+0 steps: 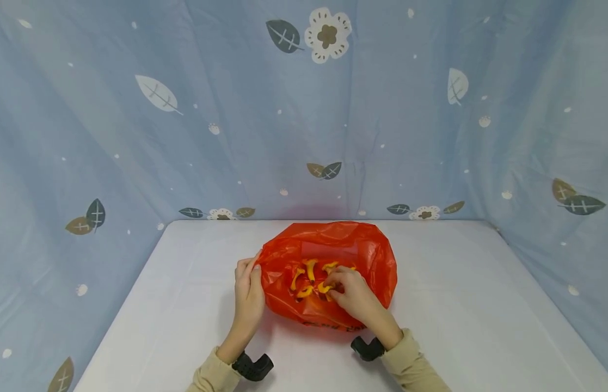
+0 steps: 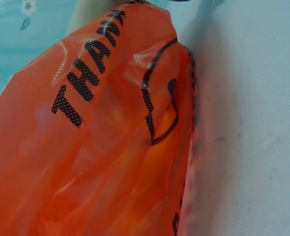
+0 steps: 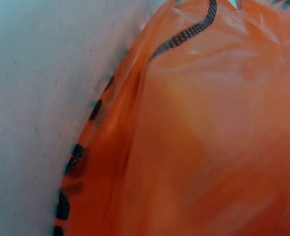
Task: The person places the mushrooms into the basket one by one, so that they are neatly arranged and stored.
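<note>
A red plastic bag (image 1: 284, 310) lies spread wide on the table, its mouth facing up. Several small yellow curved pieces with dark ends, shaped like little bananas, rest inside it; one yellow banana-shaped piece (image 1: 311, 269) stands out near the middle. My left hand (image 1: 250, 294) grips the bag's left rim between thumb and fingers. Reaching in over the near right rim, my right hand (image 1: 352, 291) pinches a banana-shaped piece (image 1: 324, 287) with its fingertips. Through the thin plastic (image 2: 135, 196), a blurred yellow glow shows in the left wrist view.
The white table (image 1: 186, 305) stretches out on both sides of the bag. Behind it hangs a blue curtain (image 1: 264, 136) with leaves and flowers. A black wrist-worn device (image 1: 255, 367) sits at the left wrist, another black device (image 1: 367, 348) at the right.
</note>
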{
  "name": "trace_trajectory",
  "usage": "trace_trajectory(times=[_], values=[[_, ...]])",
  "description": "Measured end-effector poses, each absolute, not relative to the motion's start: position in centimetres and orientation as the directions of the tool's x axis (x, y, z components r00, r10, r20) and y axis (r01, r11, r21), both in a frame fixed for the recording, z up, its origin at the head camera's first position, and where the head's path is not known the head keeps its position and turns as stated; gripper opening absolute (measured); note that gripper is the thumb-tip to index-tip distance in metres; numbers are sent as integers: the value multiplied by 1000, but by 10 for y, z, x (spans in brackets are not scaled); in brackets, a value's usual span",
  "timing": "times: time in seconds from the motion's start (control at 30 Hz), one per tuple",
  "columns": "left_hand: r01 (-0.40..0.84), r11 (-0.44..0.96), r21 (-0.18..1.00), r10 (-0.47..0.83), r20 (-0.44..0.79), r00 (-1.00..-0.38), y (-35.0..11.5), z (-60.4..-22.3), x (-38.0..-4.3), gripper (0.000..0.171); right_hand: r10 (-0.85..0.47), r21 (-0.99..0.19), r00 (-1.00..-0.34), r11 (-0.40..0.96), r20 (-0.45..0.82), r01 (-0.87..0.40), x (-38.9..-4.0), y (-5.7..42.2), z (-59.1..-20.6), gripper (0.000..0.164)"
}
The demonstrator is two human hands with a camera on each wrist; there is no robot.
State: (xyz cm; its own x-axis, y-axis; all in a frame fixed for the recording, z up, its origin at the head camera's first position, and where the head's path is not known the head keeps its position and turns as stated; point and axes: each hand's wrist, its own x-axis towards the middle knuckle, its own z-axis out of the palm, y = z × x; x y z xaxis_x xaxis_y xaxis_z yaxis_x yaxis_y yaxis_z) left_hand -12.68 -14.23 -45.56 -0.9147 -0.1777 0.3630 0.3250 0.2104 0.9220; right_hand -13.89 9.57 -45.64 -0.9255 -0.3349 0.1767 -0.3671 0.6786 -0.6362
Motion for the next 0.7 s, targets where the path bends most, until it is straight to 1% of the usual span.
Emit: trace_trajectory(times=[0.17, 0.3, 0.7], values=[[321, 209, 924, -189, 360, -913, -142, -458, -129, 39, -365, -615, -918, 693, 152, -377, -139, 94, -457, 14], [315, 196, 929, -184, 351, -918, -142, -458, -129, 39, -365, -594, -921, 714, 139, -372, -139, 92, -458, 13], [304, 186, 934, -193, 338, -921, -145, -456, -127, 39, -260, -560, -958, 779, 117, -280, -135, 91, -457, 13]])
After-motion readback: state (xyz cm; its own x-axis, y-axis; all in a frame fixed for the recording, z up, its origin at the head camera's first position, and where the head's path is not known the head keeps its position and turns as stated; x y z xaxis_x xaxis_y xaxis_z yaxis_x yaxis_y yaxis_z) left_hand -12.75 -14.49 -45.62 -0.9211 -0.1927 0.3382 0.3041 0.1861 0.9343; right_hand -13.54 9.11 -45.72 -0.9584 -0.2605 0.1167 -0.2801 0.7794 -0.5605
